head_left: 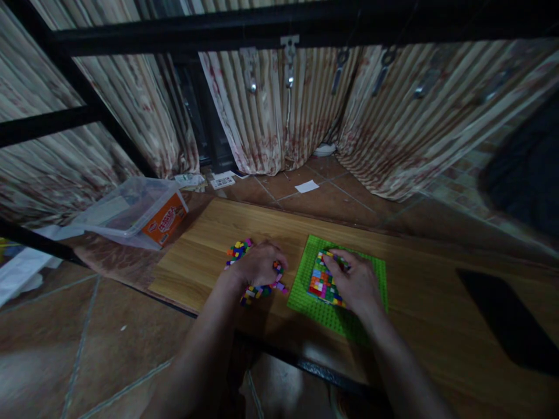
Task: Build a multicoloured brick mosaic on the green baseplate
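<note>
A loose pile of small coloured toy bricks (239, 249) lies on the wooden board. My left hand (259, 265) is over the pile with its fingers curled down among the bricks; whatever its fingertips hold is hidden. To the right sits a green studded baseplate (305, 299), bearing a compact block of many-coloured bricks (321, 282). My right hand (356, 276) rests over the right side of that block. Its thumb and fingers are bent together at the block's far edge, and I cannot see whether a single brick is between them.
A clear plastic box (131, 212) with an orange label stands left of the wooden board (196, 250). A flat black object (506, 317) lies at the right. Papers (307, 187) are on the tiled floor behind, below striped curtains (271, 116) and a dark metal bar (262, 35).
</note>
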Tool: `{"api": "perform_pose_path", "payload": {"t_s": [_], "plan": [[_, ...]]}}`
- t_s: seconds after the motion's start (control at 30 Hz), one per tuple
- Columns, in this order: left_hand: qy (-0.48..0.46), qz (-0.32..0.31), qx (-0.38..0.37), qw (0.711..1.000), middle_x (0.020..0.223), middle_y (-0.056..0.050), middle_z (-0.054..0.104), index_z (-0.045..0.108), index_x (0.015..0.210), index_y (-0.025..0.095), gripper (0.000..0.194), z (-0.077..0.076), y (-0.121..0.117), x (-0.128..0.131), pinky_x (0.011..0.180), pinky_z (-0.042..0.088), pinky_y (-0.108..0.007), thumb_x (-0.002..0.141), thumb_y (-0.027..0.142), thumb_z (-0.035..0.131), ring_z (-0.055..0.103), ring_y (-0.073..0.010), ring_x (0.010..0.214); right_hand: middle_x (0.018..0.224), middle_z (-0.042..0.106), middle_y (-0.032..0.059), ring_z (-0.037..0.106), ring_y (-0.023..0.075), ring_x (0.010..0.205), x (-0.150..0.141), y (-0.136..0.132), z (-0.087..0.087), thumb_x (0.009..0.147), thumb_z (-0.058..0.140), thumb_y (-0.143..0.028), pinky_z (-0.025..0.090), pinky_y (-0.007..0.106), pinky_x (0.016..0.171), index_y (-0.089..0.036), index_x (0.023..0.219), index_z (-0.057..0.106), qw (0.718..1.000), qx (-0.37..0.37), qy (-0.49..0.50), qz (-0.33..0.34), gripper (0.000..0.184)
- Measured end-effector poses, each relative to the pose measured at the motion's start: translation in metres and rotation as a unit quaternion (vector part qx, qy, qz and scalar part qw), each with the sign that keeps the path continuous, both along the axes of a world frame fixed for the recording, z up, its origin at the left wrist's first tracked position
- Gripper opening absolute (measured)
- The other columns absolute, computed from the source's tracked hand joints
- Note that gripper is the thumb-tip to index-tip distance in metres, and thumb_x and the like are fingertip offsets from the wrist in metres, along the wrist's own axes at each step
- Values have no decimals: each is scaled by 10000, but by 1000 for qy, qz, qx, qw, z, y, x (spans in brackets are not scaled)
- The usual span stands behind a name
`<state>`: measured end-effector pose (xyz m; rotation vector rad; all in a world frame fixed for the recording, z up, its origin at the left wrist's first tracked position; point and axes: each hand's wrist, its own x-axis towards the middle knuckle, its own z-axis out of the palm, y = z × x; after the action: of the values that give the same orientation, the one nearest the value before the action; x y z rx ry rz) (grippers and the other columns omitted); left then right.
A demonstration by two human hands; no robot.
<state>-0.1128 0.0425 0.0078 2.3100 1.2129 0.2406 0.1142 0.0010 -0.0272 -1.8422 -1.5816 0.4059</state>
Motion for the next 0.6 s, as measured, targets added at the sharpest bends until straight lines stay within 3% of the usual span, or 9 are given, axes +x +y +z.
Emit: {"api": "perform_pose_path", "payload": {"t_s": [0.13,0.37,0.47,0.6], "plan": [[25,24,8,999,1052,-56,651,753,767,230,219,0,-1,7,928,428,-321,605,110,665,550,-236,1043,913,724,68,634,221,800,0,0,0,806,488,-572,466,344,736,-235,995,711,1000,4,5,1,446],[33,8,22,999,970,-48,666,727,717,207,106,-1,2,5,896,429,-295,640,148,682,573,-218,990,932,720,70,630,222,824,-1,0,1,807,502,-547,464,353,770,-229,1000,712,1000,-2,8,3,427],[5,0,25,1000,865,-38,673,703,701,191,101,2,3,6,846,438,-270,687,134,620,591,-192,914,941,723,69,634,220,825,0,1,2,803,514,-546,471,358,776,-231,997,714,1000,-9,27,4,422],[-84,10,10,996,806,-12,672,686,835,187,172,5,3,15,737,455,-231,796,167,520,605,-145,776,966,727,76,648,225,863,3,2,2,802,526,-528,484,366,799,-208,1015,710,994,-11,112,-14,426]]}}
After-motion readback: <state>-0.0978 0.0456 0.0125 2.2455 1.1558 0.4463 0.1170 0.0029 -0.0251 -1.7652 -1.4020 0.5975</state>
